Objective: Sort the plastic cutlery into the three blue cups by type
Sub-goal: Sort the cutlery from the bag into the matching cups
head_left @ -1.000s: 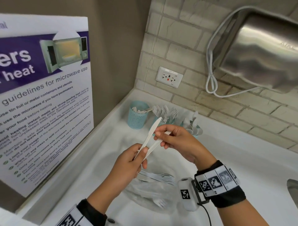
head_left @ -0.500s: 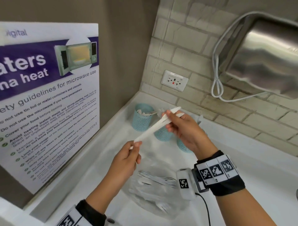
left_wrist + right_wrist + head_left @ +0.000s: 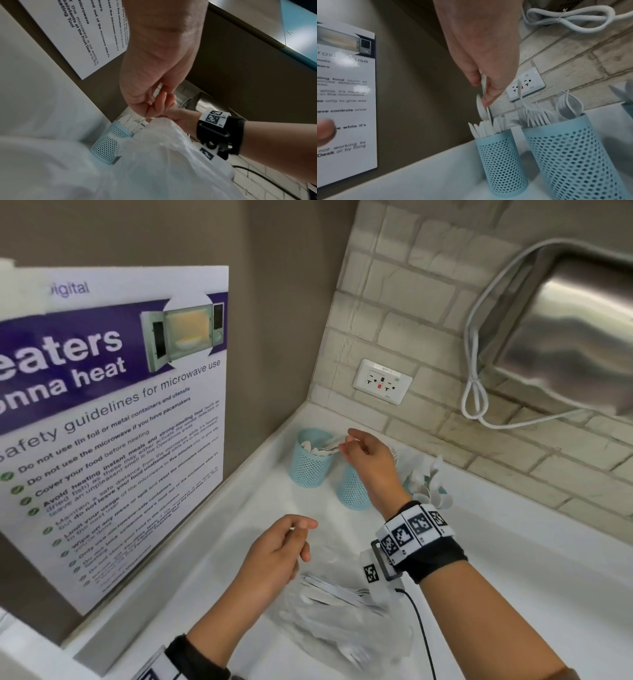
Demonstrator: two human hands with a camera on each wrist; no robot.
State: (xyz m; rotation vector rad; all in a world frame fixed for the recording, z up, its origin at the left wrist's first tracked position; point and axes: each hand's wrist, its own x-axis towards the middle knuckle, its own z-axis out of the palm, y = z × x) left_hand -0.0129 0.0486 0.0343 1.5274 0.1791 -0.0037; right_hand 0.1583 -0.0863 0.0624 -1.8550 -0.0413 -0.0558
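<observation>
Fingers (image 3: pixel 489 97) of the right hand (image 3: pixel 371 460) pinch the white plastic knives (image 3: pixel 485 106) by their handles, the blades pointing down into the leftmost blue cup (image 3: pixel 310 462), which already stands full of knives. That cup sits nearest the corner of the white surface (image 3: pixel 513 559). Just beside it, partly hidden under the right wrist, is the middle blue cup (image 3: pixel 352 491), crowded with forks (image 3: pixel 537 116); the third blue cup (image 3: pixel 409 486) is mostly hidden behind the hand, with pale cutlery sticking out above it, too blurred for me to name the type.

Nearer to the person, the left hand (image 3: pixel 277 553) hovers with its fingers loosely curled, thumb close to the fingertips, gripping nothing that I can see. It hangs above a clear plastic bag (image 3: pixel 342 621) lying on the surface, with more white cutlery (image 3: pixel 329 594) showing through it.

A microwave safety poster (image 3: pixel 113 419) leans against the left wall. On the tiled back wall there is a white power socket (image 3: pixel 383 381), and to the right a steel wall unit (image 3: pixel 575 337) with a looped white cable (image 3: pixel 474 395) hanging beside it.
</observation>
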